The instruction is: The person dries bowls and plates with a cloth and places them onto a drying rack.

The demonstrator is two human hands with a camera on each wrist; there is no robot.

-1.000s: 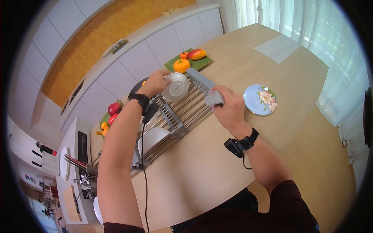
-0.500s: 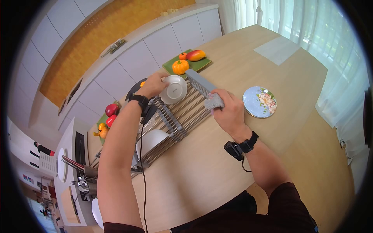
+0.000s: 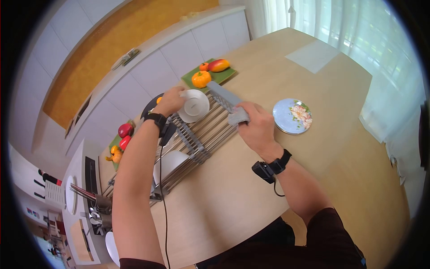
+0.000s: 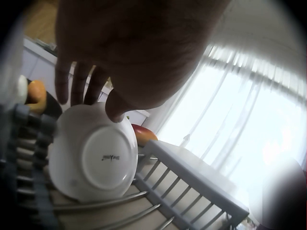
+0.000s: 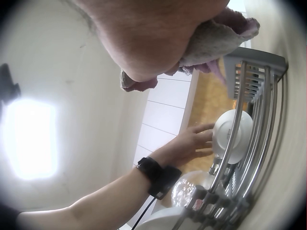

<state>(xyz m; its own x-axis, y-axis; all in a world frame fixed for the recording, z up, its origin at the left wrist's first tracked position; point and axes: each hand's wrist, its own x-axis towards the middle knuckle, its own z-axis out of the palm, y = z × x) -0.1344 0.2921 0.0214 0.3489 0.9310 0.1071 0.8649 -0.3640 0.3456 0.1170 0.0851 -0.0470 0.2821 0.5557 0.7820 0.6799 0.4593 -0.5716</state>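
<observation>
A white dish [image 3: 195, 106] stands tilted at the rack's far part, its underside with a small printed mark facing the head camera. The left hand [image 3: 171, 101] pinches its upper rim; the left wrist view shows the thumb [image 4: 115, 105] on the underside and the other fingers behind the rim. The right hand [image 3: 259, 127] grips a bunched grey and pink cloth [image 3: 238, 116] beside the grey end frame [image 3: 224, 95] of the metal dish rack [image 3: 214, 121]. Whether the cloth touches the frame cannot be told.
Right of the rack lies a blue floral plate [image 3: 292, 116]. Beyond it, a green tray [image 3: 227, 77] holds a pumpkin and other produce. A white bowl [image 3: 170, 165] sits in the rack's near part. Cutlery holders [image 3: 104, 201] stand on the counter at left.
The head view has shifted slightly, moving the scene a little left. Both hands keep their holds on the dish and the cloth, with hardly any movement relative to the rack.
</observation>
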